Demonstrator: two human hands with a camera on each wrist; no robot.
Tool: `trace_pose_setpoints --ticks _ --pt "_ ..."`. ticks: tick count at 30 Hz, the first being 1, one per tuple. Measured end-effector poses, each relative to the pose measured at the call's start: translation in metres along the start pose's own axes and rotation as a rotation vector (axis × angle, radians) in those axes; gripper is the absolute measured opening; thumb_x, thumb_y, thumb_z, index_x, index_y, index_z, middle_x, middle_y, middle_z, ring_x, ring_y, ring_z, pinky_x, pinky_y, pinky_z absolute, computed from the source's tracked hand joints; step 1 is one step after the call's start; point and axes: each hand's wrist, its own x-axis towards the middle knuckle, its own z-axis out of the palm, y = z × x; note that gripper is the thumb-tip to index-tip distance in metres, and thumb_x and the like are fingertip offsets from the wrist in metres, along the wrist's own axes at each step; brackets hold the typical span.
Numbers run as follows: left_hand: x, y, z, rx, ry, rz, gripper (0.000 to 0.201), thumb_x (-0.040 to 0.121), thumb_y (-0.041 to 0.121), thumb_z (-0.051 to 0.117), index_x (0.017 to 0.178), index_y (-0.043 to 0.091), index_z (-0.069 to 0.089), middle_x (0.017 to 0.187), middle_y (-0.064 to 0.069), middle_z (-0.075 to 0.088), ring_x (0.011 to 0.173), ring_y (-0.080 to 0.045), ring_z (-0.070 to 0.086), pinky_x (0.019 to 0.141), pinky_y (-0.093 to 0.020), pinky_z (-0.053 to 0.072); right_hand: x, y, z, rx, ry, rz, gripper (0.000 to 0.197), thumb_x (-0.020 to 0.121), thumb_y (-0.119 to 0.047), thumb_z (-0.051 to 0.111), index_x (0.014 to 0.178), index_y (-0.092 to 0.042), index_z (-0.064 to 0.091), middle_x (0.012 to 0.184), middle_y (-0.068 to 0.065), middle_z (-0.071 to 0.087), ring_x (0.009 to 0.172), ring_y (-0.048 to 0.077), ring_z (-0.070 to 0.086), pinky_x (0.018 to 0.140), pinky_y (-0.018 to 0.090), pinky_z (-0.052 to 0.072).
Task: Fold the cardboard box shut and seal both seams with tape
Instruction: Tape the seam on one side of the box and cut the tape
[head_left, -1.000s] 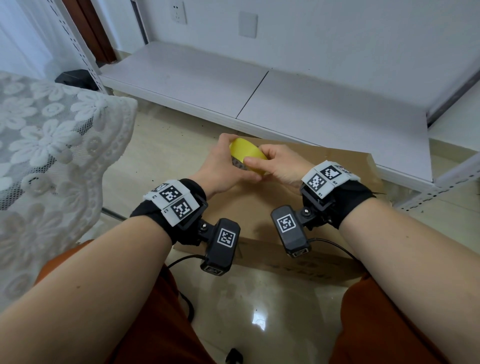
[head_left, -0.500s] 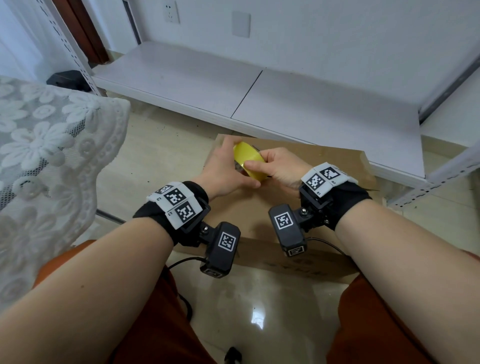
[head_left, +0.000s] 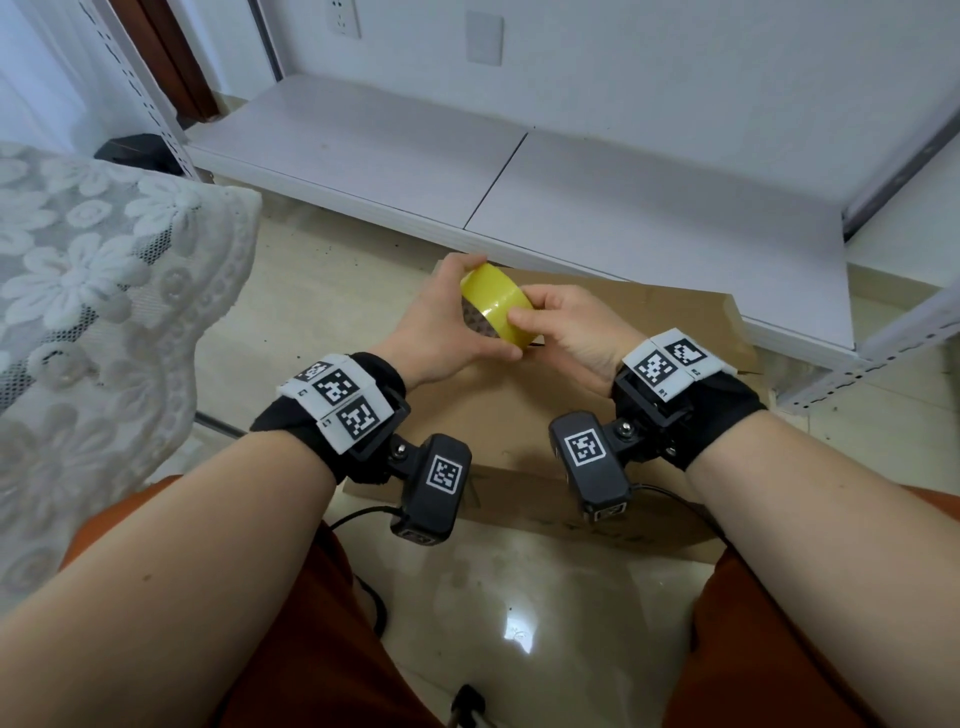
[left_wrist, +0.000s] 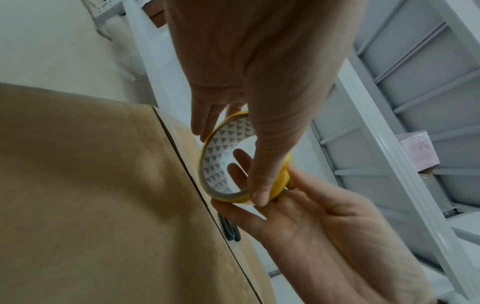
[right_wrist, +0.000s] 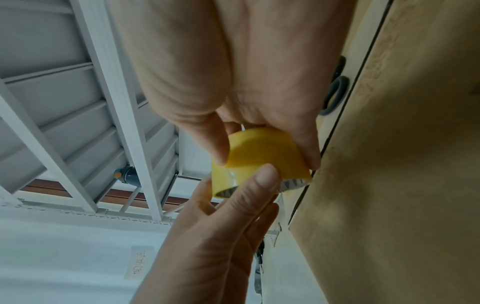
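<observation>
Both hands, left hand (head_left: 441, 332) & right hand (head_left: 571, 332), grip the tape roll (head_left: 498, 304) above the box (head_left: 519, 415).

Glossy yellow plastic tape roll (head_left: 497, 304), matt brown cardboard box (head_left: 524, 410), shiny tiled floor (head_left: 514, 597).
</observation>
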Motion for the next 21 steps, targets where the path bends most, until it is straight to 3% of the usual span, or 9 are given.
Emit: trace_pose_setpoints --ticks 3,11,17,21 --pt "-0.002 -0.002 0.000 0.071 0.020 0.020 0.102 0.051 0.029 0.093 0.136 0.018 0.036 0.123 -0.003 0.050 0.112 -0.021 0.054 0.096 -0.040 0.048 0.001 0.000 0.000 0.044 -0.041 0.053 0.018 0.094 0.002 0.044 0.104 0.001 0.059 0.086 0.011 0.061 0.072 0.015 0.058 0.067 0.028 0.048" --pt "-0.007 -0.001 0.007 0.258 0.068 0.089 0.098 0.051 0.029 0.092 0.132 0.016 0.039 0.125 -0.006 0.046 0.115 -0.019 0.046 0.095 -0.030 0.041 0.009 0.008 0.009 0.041 0.055 0.114 0.018 0.081 0.005 0.040 0.079 -0.007 0.053 0.076 0.013 0.052 0.070 0.021 0.051 0.058 0.030 0.040" --pt "-0.007 0.001 0.004 0.302 0.099 0.073 0.101 0.051 0.030 0.092 0.135 0.020 0.037 0.125 -0.006 0.044 0.113 -0.021 0.049 0.094 -0.033 0.043 0.013 0.011 0.012 0.086 0.046 0.090 0.032 0.078 0.016 0.032 0.094 0.000 0.053 0.083 0.016 0.053 0.067 0.019 0.053 0.054 0.026 0.044" --pt "-0.006 0.000 0.003 0.301 0.091 0.061 0.101 0.051 0.032 0.092 0.135 0.021 0.037 0.124 -0.006 0.045 0.112 -0.020 0.049 0.090 -0.028 0.041 0.012 0.008 0.010 0.239 0.001 0.106 0.030 0.078 0.008 0.038 0.104 -0.001 0.050 0.085 0.015 0.047 0.068 0.018 0.049 0.050 0.025 0.044"
